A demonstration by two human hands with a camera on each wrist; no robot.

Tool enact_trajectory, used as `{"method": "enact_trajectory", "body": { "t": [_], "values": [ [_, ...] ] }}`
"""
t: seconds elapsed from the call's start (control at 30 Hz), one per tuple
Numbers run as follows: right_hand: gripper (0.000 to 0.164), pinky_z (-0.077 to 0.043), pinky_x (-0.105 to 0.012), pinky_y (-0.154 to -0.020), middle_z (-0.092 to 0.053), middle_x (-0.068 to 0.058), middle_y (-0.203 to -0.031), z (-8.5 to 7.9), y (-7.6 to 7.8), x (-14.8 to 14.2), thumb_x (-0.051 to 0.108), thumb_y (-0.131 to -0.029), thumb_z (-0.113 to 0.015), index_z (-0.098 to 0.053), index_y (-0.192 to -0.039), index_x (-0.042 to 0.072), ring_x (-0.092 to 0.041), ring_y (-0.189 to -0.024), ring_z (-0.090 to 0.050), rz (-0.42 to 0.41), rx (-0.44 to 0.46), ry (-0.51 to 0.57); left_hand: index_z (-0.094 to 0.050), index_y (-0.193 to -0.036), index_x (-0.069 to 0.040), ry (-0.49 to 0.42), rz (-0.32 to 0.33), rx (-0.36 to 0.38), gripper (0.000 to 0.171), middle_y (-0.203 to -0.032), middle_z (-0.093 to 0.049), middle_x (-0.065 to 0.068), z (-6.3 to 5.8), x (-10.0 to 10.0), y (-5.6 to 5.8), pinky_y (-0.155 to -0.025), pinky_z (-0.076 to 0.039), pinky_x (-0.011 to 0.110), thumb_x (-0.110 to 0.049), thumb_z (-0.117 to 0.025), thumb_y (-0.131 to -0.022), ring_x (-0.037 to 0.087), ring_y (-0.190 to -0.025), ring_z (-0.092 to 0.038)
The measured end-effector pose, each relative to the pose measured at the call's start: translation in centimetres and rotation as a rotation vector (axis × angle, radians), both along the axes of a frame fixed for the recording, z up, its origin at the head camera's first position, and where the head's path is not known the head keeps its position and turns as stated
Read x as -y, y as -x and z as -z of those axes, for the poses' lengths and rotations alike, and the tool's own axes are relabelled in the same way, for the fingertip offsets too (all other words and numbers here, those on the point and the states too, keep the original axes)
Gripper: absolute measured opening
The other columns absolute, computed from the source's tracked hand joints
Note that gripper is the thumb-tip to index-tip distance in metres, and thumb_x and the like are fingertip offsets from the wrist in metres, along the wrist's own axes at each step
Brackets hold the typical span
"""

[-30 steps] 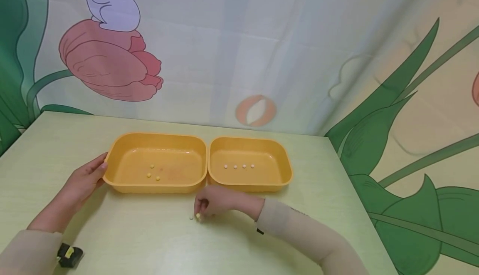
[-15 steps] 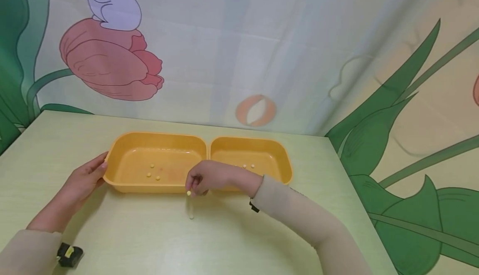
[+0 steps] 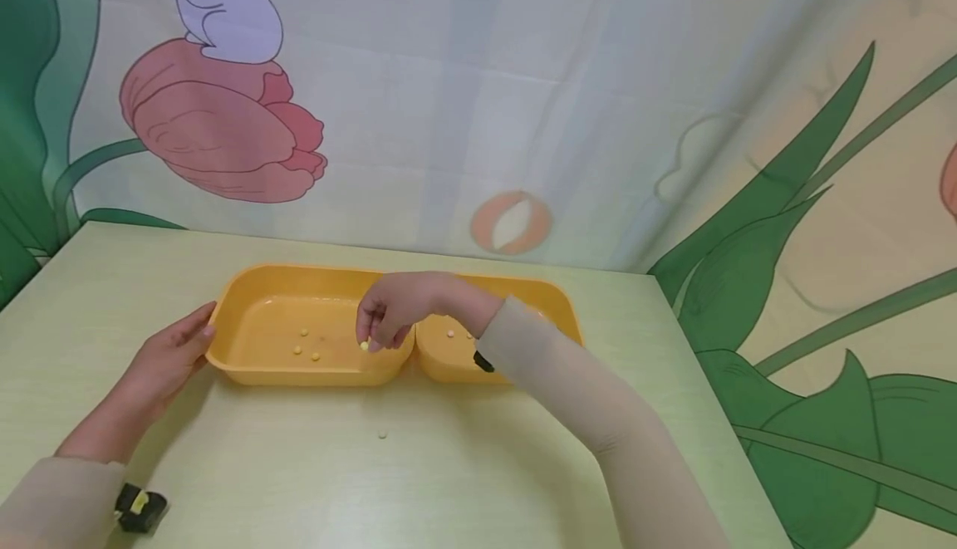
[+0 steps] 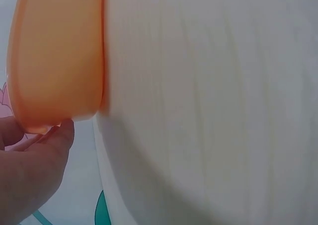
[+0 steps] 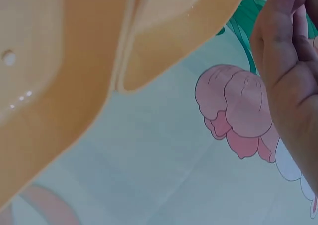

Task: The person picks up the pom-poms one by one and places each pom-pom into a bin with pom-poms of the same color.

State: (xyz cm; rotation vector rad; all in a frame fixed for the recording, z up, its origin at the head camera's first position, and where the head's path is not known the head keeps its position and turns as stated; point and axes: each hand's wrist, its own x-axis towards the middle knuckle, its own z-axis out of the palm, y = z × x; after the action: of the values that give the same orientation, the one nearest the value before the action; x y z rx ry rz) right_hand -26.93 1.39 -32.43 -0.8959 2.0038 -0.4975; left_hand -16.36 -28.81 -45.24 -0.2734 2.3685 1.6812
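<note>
My right hand [image 3: 392, 312] pinches a small round yellow tablet [image 3: 364, 346] between thumb and fingertips, above the right part of the left yellow tray [image 3: 299, 377]. Three yellow tablets [image 3: 316, 356] lie on that tray's floor. At its left end, my left hand [image 3: 174, 358] holds the tray wall, thumb near the rim; the left wrist view shows the fingers [image 4: 62, 135] against the tray's end. The right yellow tray [image 3: 452, 373] stands alongside, with white tablets [image 3: 450, 334] in it, partly hidden by my right arm. One pale tablet [image 3: 383, 434] lies on the table before the trays.
Both trays stand side by side toward the back of the pale table [image 3: 299, 474]. Behind them hangs a printed curtain [image 3: 404, 117] with flowers and leaves. Black camera mounts sit at my left wrist [image 3: 140, 509] and right wrist [image 3: 484, 362].
My right hand has lifted the yellow tablet off the table, away from the pale one, and carried it back and leftward over the left tray. The left hand has stayed on the tray.
</note>
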Motion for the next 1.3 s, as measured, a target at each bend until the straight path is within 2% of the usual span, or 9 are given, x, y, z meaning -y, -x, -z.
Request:
{"method": "enact_trajectory", "body": {
  "t": [0.07, 0.23, 0.47, 0.67, 0.87, 1.0, 1.3],
  "values": [
    [0.010, -0.063, -0.031, -0.084, -0.065, 0.001, -0.085, -0.8, 0.5, 0.5, 0.006, -0.098, -0.067, -0.070, -0.106, 0.004, -0.012, -0.075, -0.062, -0.016, 0.006, -0.020, 0.003, -0.163, -0.009, -0.003, -0.005, -0.001, 0.064, -0.171, 0.004, 0.020, 0.0, 0.0, 0.0, -0.121, -0.026, 0.056, -0.039, -0.023, -0.113, 0.044, -0.157, -0.009],
    [0.008, -0.062, -0.025, -0.081, -0.064, 0.002, -0.084, -2.2, 2.1, 1.8, 0.005, -0.098, -0.066, -0.069, -0.106, 0.004, -0.011, -0.075, -0.062, -0.013, 0.031, -0.023, 0.003, -0.163, -0.010, -0.010, -0.025, 0.004, 0.065, -0.171, 0.004, 0.019, 0.2, -0.1, 0.1, -0.122, -0.026, 0.056, -0.040, -0.024, -0.112, 0.043, -0.158, -0.009],
    [0.008, -0.061, -0.021, -0.076, -0.063, 0.001, -0.082, -2.4, 4.2, 3.4, 0.004, -0.099, -0.065, -0.069, -0.105, 0.004, -0.011, -0.075, -0.062, 0.029, 0.092, -0.019, 0.003, -0.163, -0.009, -0.024, -0.014, 0.001, 0.063, -0.171, 0.002, 0.020, 0.1, -0.4, 0.0, -0.121, -0.027, 0.053, -0.037, -0.024, -0.113, 0.043, -0.158, -0.010],
    [0.008, -0.060, -0.020, -0.075, -0.063, -0.001, -0.084, -2.2, 5.7, 4.8, 0.003, -0.099, -0.064, -0.068, -0.105, 0.003, -0.012, -0.075, -0.061, 0.072, 0.119, -0.020, 0.002, -0.163, -0.009, -0.026, -0.011, -0.010, 0.063, -0.171, 0.002, 0.020, 0.1, -0.4, 0.0, -0.121, -0.027, 0.051, -0.037, -0.024, -0.113, 0.043, -0.158, -0.011],
    [0.010, -0.059, -0.020, -0.074, -0.061, -0.001, -0.084, -1.8, 6.4, 5.8, 0.004, -0.100, -0.063, -0.067, -0.108, 0.001, -0.013, -0.074, -0.058, 0.113, 0.146, -0.021, 0.001, -0.163, -0.008, -0.028, -0.007, -0.013, 0.064, -0.171, 0.002, 0.020, 0.1, -0.4, -0.1, -0.120, -0.027, 0.051, -0.037, -0.025, -0.113, 0.043, -0.158, -0.011],
    [0.015, -0.059, -0.020, -0.073, -0.061, -0.002, -0.083, -1.1, 6.8, 6.3, 0.005, -0.100, -0.063, -0.067, -0.112, -0.002, -0.013, -0.073, -0.057, 0.152, 0.180, -0.010, 0.001, -0.163, -0.008, -0.028, -0.013, -0.010, 0.064, -0.171, 0.003, 0.020, 0.1, -0.4, -0.1, -0.120, -0.027, 0.053, -0.037, -0.025, -0.113, 0.043, -0.158, -0.010],
    [0.006, -0.061, -0.019, -0.071, -0.061, -0.004, -0.083, 1.0, 7.4, 7.7, 0.008, -0.098, -0.065, -0.068, -0.103, 0.004, -0.015, -0.072, -0.057, 0.281, 0.218, -0.057, 0.001, -0.163, -0.008, -0.032, -0.017, -0.004, 0.063, -0.171, 0.003, 0.019, 0.1, -0.6, -0.1, -0.121, -0.027, 0.055, -0.036, -0.024, -0.113, 0.044, -0.157, -0.011]
  ]
}}
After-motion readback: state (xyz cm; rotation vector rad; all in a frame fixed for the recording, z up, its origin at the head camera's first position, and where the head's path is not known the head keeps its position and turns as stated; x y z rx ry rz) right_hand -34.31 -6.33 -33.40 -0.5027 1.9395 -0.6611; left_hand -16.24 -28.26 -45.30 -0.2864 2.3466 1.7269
